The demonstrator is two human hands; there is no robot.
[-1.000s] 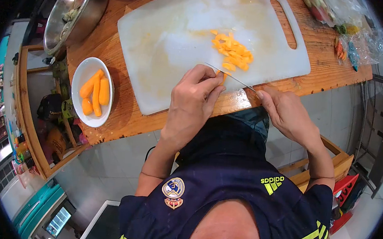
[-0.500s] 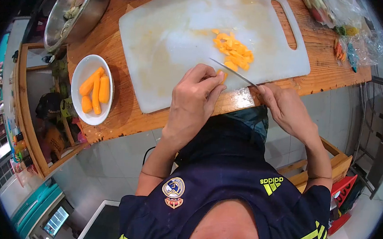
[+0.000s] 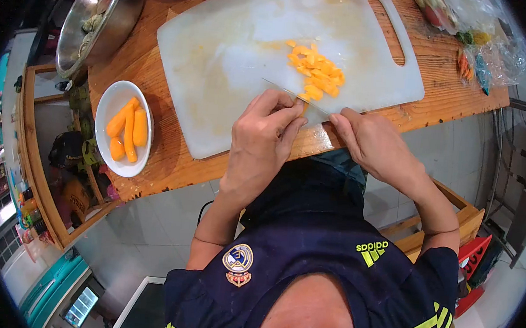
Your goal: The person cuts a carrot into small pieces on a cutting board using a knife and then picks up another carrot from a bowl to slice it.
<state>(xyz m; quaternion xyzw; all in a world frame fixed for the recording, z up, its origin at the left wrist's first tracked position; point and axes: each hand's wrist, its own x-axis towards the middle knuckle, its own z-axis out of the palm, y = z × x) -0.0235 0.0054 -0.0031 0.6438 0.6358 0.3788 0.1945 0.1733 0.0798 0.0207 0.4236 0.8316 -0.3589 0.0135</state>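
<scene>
My left hand [image 3: 262,130] is closed around a short orange carrot piece [image 3: 304,110] at the near edge of the white cutting board [image 3: 219,94]. Most of that piece is hidden by my fingers. In my right hand [image 3: 377,141] is a knife, its handle covered by the grip. The thin knife blade [image 3: 317,107] points left, lying across the carrot just beside my left fingertips. Right behind the blade, a small pile of sliced carrot [image 3: 318,70] rests on the board.
A white bowl [image 3: 101,134] with several peeled carrots [image 3: 132,127] stands left of the board. Behind it is a steel basin [image 3: 70,41]. Plastic bags with vegetables [image 3: 468,26] lie at the right end of the wooden table [image 3: 170,179].
The knife has shifted left, its blade now over the carrot beside my left fingers. My right hand moved left with it. My left hand stays nearly in place.
</scene>
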